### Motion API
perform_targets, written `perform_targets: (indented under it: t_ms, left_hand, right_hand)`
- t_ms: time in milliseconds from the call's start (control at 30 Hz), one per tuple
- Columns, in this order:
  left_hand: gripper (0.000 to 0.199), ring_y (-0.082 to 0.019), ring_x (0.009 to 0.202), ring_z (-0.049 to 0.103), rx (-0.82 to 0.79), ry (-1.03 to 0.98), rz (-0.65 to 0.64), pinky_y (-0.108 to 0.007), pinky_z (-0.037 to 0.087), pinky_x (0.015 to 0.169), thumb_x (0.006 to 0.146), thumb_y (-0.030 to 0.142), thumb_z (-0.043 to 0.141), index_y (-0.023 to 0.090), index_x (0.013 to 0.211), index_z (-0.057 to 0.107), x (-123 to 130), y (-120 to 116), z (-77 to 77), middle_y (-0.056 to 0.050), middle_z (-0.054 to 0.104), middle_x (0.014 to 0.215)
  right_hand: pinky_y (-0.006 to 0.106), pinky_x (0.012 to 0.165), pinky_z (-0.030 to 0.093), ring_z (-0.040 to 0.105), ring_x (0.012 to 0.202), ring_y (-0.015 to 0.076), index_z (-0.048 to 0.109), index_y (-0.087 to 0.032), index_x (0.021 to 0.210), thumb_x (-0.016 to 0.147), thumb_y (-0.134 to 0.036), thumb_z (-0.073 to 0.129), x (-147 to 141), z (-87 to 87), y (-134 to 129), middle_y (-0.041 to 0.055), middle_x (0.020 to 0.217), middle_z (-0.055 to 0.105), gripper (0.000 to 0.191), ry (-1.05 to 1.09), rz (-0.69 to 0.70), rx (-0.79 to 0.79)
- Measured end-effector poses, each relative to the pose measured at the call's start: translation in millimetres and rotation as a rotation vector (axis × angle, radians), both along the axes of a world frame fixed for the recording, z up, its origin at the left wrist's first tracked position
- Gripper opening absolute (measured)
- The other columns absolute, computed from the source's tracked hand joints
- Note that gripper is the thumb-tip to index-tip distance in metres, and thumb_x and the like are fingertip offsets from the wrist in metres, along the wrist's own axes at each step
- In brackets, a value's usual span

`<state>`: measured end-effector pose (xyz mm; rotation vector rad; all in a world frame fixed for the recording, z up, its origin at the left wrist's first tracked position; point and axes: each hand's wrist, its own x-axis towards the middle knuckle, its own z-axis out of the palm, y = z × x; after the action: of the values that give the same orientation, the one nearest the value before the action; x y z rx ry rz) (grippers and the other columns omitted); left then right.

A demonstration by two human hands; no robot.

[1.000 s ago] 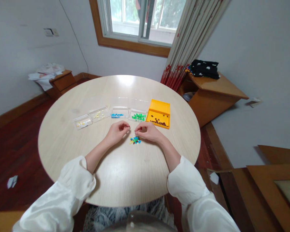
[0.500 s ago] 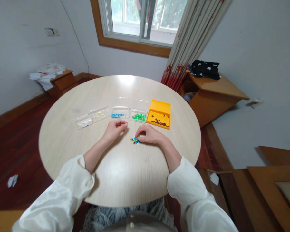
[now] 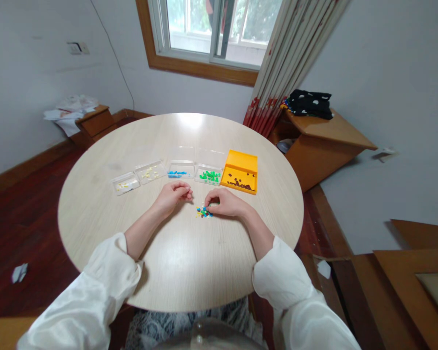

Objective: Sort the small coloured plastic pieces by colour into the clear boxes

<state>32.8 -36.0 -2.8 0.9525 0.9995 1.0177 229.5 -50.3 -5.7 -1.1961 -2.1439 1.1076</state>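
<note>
A round, pale tabletop (image 3: pixel 190 262) before a window (image 3: pixel 190 29) and a drawn-back curtain (image 3: pixel 295 48), with small loose pieces sorted by colour around a central mixed pile (image 3: pixel 203 213), which serves as the reference for position. The pile, of blue, green, yellow and dark brown pieces, lies on the bare wood between the two hands, nearer the right. The right hand (image 3: pixel 207 206) lies just to the right of the pile, thumb and forefinger lowered to its right edge; whether a piece is pinched there cannot be told. The left hand (image 3: pixel 190 191), fingers curled inward, is to the left of the pile and slightly beyond it, well clear of the pieces; whether its fingertips meet or grip anything cannot be told. The two hands are apart. Directly beyond the pile stands a clear box (image 3: pixel 200 167) of green pieces (image 3: pixel 210 176); beyond and somewhat left, another clear box (image 3: pixel 181 166) of blue pieces (image 3: pixel 177 174); farther left, two clear trays (image 3: pixel 159 170) of pale pieces (image 3: pixel 151 173). Beyond the pile and to its right, an orange-yellow case (image 3: pixel 242 159), lid folded back, contains dark brown pieces (image 3: pixel 242 184).
</note>
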Motion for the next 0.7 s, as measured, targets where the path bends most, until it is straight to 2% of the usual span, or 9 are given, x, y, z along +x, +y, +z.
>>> perform_targets:
  t_ms: [133,267,400,500,700]
  left_hand:
    - [0.009,-0.009,0.05,0.055,-0.078,-0.048,-0.026,-0.025,0.048,0.059,0.058,0.005,0.055,0.011,0.065,0.056,1,-1,3.7,-0.001,0.06,0.059]
    - [0.013,-0.008,0.049,0.052,-0.143,-0.071,-0.049,-0.022,0.046,0.055,0.057,0.001,0.05,0.01,0.063,0.056,0,-1,5.5,-0.001,0.057,0.057]
    - [0.005,-0.007,0.047,0.045,-0.155,-0.086,-0.162,-0.021,0.042,0.049,0.066,0.009,0.056,0.01,0.061,0.057,0,-2,4.3,0.0,0.051,0.053]
    - [0.015,-0.005,0.046,0.041,-0.154,-0.079,-0.254,-0.02,0.039,0.047,0.071,0.019,0.064,0.009,0.061,0.058,1,-3,0.9,0.0,0.052,0.057]
    - [0.028,-0.004,0.048,0.037,-0.103,-0.053,-0.327,-0.02,0.035,0.048,0.063,0.03,0.077,0.01,0.06,0.058,1,-4,-6.3,0.0,0.051,0.057]
  right_hand:
    - [0.022,0.06,0.043,0.055,0.058,0.0087,0.066,-0.014,0.069,0.068,-0.012,0.058,-1,2.4,-1,0.0,0.064,0.064,0.008,0.077,-0.057,-0.06]
    - [0.023,0.06,0.044,0.056,0.06,0.0095,0.065,-0.014,0.067,0.069,-0.015,0.06,-2,3.2,-1,0.0003,0.065,0.064,0.006,0.144,-0.133,-0.015]
    - [0.025,0.063,0.044,0.057,0.066,0.0113,0.066,-0.016,0.069,0.071,-0.019,0.063,-5,1.3,0,0.0014,0.069,0.066,0.006,0.213,-0.229,0.119]
    - [0.027,0.065,0.043,0.059,0.069,0.0126,0.067,-0.017,0.07,0.072,-0.021,0.064,-7,-1.4,2,0.0016,0.073,0.068,0.005,0.26,-0.287,0.197]
    - [0.028,0.071,0.043,0.061,0.076,0.0139,0.066,-0.019,0.068,0.071,-0.021,0.065,-14,-8.6,3,0.0011,0.076,0.069,0.004,0.317,-0.241,0.251]
